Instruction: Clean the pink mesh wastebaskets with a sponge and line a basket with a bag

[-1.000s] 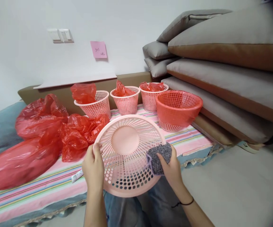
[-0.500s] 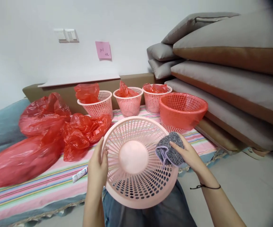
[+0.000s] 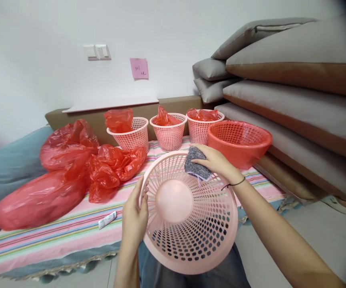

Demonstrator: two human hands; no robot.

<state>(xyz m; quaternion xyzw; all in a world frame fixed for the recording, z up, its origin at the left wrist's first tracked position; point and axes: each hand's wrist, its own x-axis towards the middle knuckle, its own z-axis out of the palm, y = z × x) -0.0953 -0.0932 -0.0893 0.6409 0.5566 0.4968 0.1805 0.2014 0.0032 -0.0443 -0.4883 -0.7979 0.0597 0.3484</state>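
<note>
A pink plastic basket (image 3: 174,201) with a perforated wall is tilted over my lap, its opening facing me. My left hand (image 3: 135,214) grips its left rim, thumb inside and the other fingers mostly hidden behind the wall. In my right hand (image 3: 211,160) is a grey cleaning cloth (image 3: 197,165) with a purple edge, pressed against the upper right rim of the basket. Beyond that hand stands a basket lined with a red plastic bag (image 3: 235,146).
Three pink baskets (image 3: 168,136) holding red bags line the back of the striped cloth (image 3: 71,246). Red plastic bags (image 3: 56,196) lie at left, near a small white tube (image 3: 107,220). Grey cushions (image 3: 293,100) are stacked at right. A pink note (image 3: 139,69) sticks to the wall.
My right hand has moved the cloth from the basket's right side up to its upper right rim. My left hand keeps its grip. The view has shifted slightly left.
</note>
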